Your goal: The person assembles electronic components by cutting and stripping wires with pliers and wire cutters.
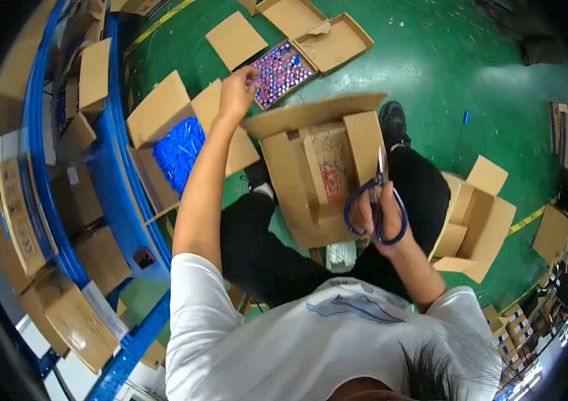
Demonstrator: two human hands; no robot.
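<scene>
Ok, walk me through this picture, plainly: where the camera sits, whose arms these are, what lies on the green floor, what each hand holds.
The camera is worn on the person's head and looks down through a fisheye lens, so straight edges bend. Both arms are that person's own. The right hand holds blue-handled scissors, blades up, beside an open cardboard box in front of the person. The left hand reaches out to a flat tray of small red and blue items; what its fingers grip is too small to tell. On the green floor lie also a box of blue pieces and an empty box. Blue shelving stands on the left.
</scene>
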